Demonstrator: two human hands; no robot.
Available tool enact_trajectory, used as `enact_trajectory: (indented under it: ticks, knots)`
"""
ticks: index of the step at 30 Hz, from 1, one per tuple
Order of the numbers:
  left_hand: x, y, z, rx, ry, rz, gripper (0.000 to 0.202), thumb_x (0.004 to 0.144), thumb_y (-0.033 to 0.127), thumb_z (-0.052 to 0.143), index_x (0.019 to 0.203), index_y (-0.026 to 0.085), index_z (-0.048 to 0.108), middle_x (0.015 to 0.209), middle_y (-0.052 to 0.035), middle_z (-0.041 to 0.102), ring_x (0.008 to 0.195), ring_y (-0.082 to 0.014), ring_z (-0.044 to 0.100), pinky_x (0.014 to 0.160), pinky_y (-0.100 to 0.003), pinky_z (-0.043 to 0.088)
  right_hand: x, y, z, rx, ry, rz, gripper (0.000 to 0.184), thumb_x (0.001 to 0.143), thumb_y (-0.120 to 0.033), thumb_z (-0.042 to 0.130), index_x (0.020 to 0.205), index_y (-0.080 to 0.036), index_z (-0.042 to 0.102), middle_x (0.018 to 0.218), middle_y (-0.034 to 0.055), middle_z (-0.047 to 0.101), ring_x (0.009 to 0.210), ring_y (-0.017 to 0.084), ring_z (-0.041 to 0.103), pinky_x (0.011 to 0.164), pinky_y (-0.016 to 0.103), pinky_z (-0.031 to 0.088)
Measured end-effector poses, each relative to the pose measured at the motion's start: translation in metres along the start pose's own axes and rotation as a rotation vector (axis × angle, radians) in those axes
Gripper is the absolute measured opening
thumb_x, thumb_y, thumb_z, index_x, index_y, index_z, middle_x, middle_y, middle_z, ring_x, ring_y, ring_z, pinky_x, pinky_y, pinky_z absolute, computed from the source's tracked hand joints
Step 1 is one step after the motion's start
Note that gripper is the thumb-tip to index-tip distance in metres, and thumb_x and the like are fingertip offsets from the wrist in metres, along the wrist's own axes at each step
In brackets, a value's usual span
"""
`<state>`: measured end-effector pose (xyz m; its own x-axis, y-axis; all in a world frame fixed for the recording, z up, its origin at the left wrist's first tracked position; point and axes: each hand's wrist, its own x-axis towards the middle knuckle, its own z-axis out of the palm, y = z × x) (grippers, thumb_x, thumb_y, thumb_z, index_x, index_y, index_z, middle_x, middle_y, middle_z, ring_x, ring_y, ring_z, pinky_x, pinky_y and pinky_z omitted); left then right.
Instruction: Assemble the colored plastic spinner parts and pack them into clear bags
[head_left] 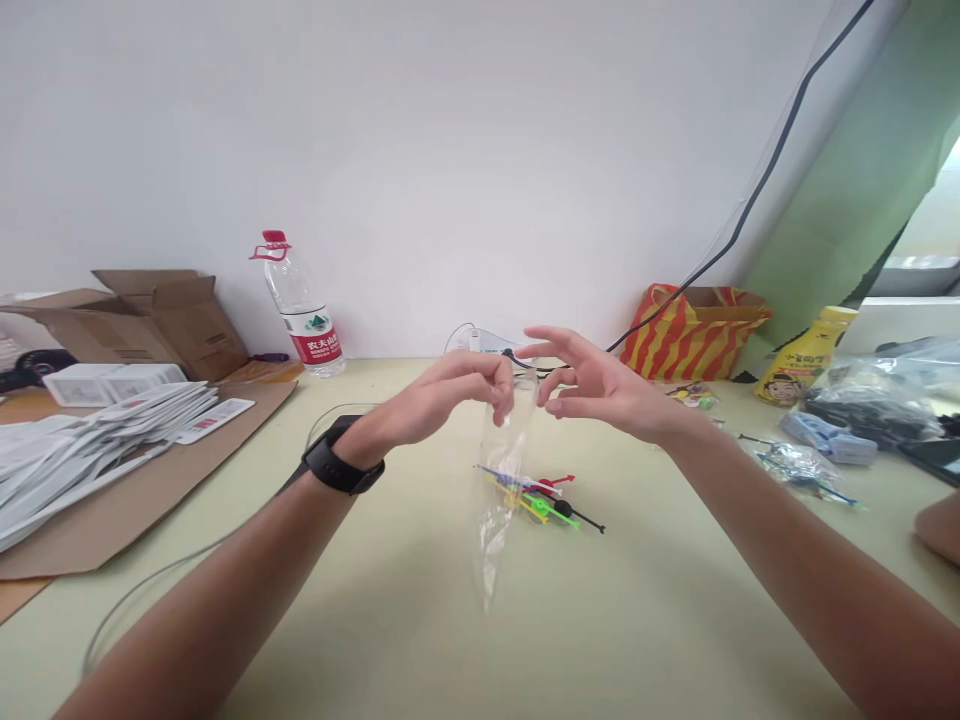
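A clear plastic bag [491,550] hangs upright over the table, narrowing toward its lower end. My left hand [461,390], with a black band at the wrist, has its fingers curled and closed on the bag's upper part. Just right of the bag's top edge is my right hand [600,385], its fingers apart and bent; I see nothing held in it. Below the hands lie several coloured plastic arrow-shaped spinners, among them a red one [551,487], a green one [541,508] and a black one [564,509]. The bag partly covers the blue and yellow ones.
At left, stacked white cards [112,440] lie on cardboard before an open carton [150,320]. A water bottle [315,320] stands by the wall. At right are a striped bag [694,330], a yellow bottle [806,355] and bagged spinners [802,465].
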<state>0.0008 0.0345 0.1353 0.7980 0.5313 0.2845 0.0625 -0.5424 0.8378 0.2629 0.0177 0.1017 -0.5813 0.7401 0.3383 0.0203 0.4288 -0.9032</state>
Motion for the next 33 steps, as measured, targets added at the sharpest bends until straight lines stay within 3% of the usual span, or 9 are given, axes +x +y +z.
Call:
enact_trajectory:
  ticks: [3,6,9,12,16,19,23,28,33]
  knots:
    - [0.001,-0.003,0.007,-0.040,-0.043,0.000,0.017,0.089,0.020,0.054,0.074,0.019,0.060,0.076,-0.0024,0.061,0.077,-0.0192,0.056,0.078,-0.034,0.044,0.002,-0.009,0.016,-0.003,-0.009,-0.041,0.031,0.086,-0.033,0.081,0.113,-0.026,0.068,0.129,0.0067,0.061,0.083,0.014,0.059,0.071,0.030,0.054]
    - [0.002,-0.011,0.009,-0.091,-0.020,0.052,0.013,0.087,0.020,0.058,0.075,0.018,0.062,0.075,-0.0023,0.060,0.076,-0.0191,0.054,0.078,-0.035,0.043,0.000,-0.013,0.017,-0.017,-0.017,-0.061,0.022,0.084,-0.033,0.083,0.086,-0.021,0.066,0.097,0.0035,0.064,0.077,0.014,0.056,0.067,0.029,0.050]
    - [0.003,-0.017,0.009,-0.147,0.040,0.102,0.012,0.085,0.022,0.061,0.074,0.018,0.061,0.083,-0.0046,0.063,0.085,-0.0214,0.058,0.084,-0.037,0.044,-0.004,-0.019,0.011,-0.065,-0.016,-0.047,0.020,0.085,-0.032,0.084,0.088,-0.020,0.067,0.083,0.0015,0.061,0.075,0.015,0.055,0.065,0.029,0.049]
    - [0.004,-0.019,0.010,-0.215,0.062,0.083,0.022,0.090,0.039,0.065,0.080,0.019,0.063,0.112,-0.0099,0.066,0.112,-0.0281,0.058,0.098,-0.042,0.044,-0.007,-0.028,0.008,-0.153,0.026,-0.078,0.021,0.087,-0.035,0.082,0.090,-0.020,0.068,0.083,0.0027,0.062,0.076,0.016,0.056,0.063,0.029,0.048]
    - [0.002,-0.021,0.016,-0.436,-0.069,-0.059,0.063,0.082,0.075,0.067,0.124,0.029,0.061,0.144,-0.0129,0.057,0.132,-0.0361,0.052,0.103,-0.051,0.046,-0.009,-0.037,0.012,-0.303,0.098,-0.075,0.025,0.088,-0.044,0.079,0.089,-0.021,0.069,0.073,0.0002,0.058,0.065,0.014,0.053,0.055,0.027,0.044]
    - [0.001,-0.025,0.020,-0.534,-0.185,-0.171,0.100,0.070,0.078,0.075,0.153,0.039,0.036,0.157,-0.0149,0.047,0.137,-0.0411,0.050,0.104,-0.056,0.045,-0.009,-0.039,0.016,-0.363,0.139,-0.037,0.029,0.090,-0.049,0.076,0.091,-0.021,0.068,0.077,0.0006,0.061,0.055,0.010,0.050,0.047,0.026,0.043]
    - [0.001,-0.032,0.022,-0.611,-0.358,-0.234,0.115,0.069,0.069,0.079,0.162,0.039,0.018,0.151,-0.0165,0.052,0.135,-0.0430,0.053,0.106,-0.061,0.043,-0.009,-0.041,0.016,-0.356,0.186,-0.040,0.034,0.088,-0.053,0.076,0.091,-0.021,0.066,0.087,0.0035,0.066,0.050,0.008,0.046,0.040,0.024,0.039]
    - [-0.002,-0.042,0.019,-0.661,-0.425,-0.281,0.103,0.072,0.058,0.074,0.161,0.038,0.025,0.132,-0.0132,0.062,0.122,-0.0412,0.061,0.101,-0.060,0.047,-0.013,-0.046,0.006,-0.370,0.076,0.078,0.033,0.088,-0.051,0.076,0.098,-0.022,0.065,0.086,0.0034,0.071,0.046,0.007,0.049,0.037,0.021,0.035]
    - [-0.002,-0.040,0.015,-0.530,-0.433,-0.317,0.083,0.082,0.045,0.071,0.156,0.040,0.034,0.137,-0.0095,0.057,0.120,-0.0337,0.061,0.102,-0.055,0.050,-0.013,-0.045,-0.003,-0.400,-0.224,0.248,0.038,0.087,-0.047,0.078,0.118,-0.027,0.073,0.119,0.0064,0.074,0.051,0.009,0.064,0.043,0.022,0.044]
